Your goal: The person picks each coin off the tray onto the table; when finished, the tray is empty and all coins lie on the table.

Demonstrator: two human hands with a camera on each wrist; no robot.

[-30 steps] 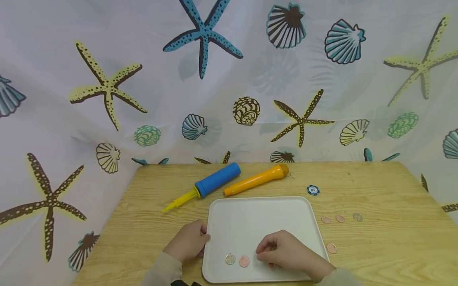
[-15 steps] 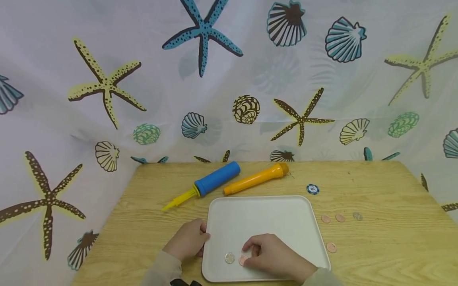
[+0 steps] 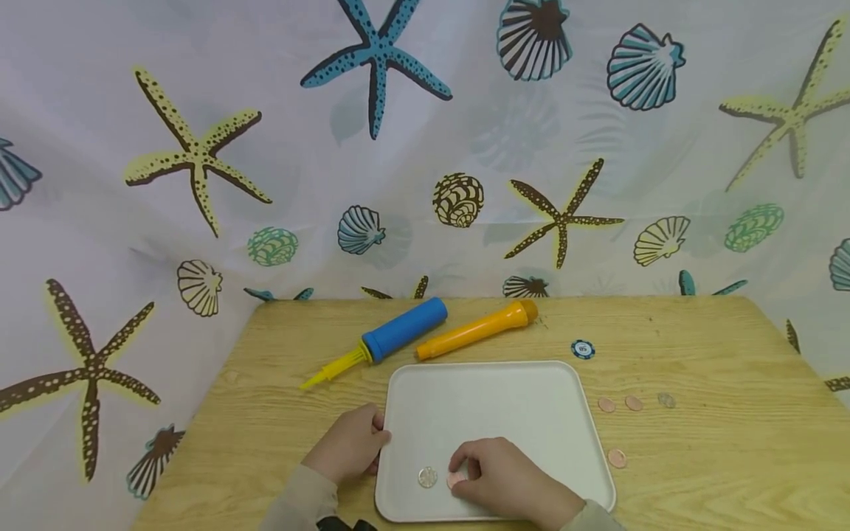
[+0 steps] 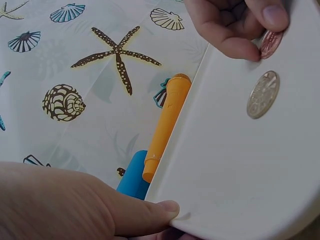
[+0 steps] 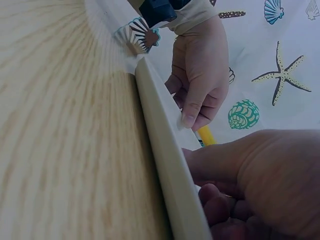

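Observation:
A white tray [image 3: 491, 413] lies on the wooden table, its left rim gripped by my left hand [image 3: 352, 442]. In the left wrist view the thumb [image 4: 167, 207] presses on top of that rim, with the other fingers mostly hidden below. Over the front part of the tray, my right hand [image 3: 501, 476] pinches a copper-coloured coin [image 3: 454, 479] by its edges between thumb and forefinger. The left wrist view shows both fingertips at this coin [image 4: 271, 45]. Just left of it, a silver-coloured coin [image 3: 428, 477] lies flat on the tray.
Behind the tray lie a blue and yellow hand pump [image 3: 392, 335] and an orange toy microphone [image 3: 478, 330]. To its right are a blue poker chip [image 3: 583, 349], several copper-coloured coins [image 3: 617, 459] and a silver-coloured coin [image 3: 667, 400]. A patterned curtain [image 3: 412, 147] hangs around the table.
My right hand has moved left across the tray, from beside the copper-coloured coin to pinching it. The left hand stays on the tray's rim.

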